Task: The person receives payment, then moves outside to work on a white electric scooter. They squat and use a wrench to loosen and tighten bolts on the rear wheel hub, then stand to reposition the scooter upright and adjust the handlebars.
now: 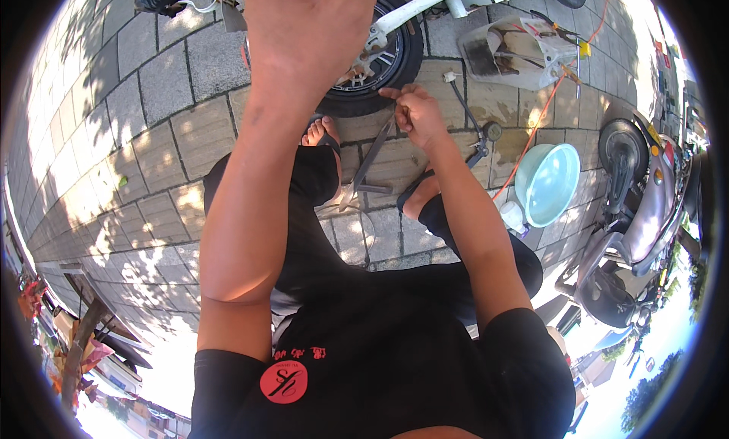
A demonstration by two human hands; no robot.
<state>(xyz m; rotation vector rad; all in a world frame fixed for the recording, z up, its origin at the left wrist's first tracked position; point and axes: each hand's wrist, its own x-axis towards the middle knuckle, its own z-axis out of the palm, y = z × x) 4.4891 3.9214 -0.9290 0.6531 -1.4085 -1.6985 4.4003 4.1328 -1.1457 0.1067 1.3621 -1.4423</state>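
My left hand (pixel 307 44) is raised at the top, close in front of the wheel. Its back shows; the fingers run past the upper edge, hiding any grip. Lower and to the right, my right hand (pixel 421 114) is closed, with the index finger reaching to the outer edge of the black tyre (pixel 410 59). Whether it pinches anything is too small to make out. This tyre sits on a spoked wheel under a white frame arm (pixel 410 10) of a two-wheeler. A long flat metal bar (pixel 370 159) lies between my feet, below the tyre.
A cut-open clear plastic jug (pixel 505 55) holding tools lies at the upper right. An orange hose (pixel 541 118) runs past a pale green basin (pixel 548 184). A round gauge (pixel 492 131) with a black hose rests near my right foot. A scooter (pixel 645 211) stands farther right.
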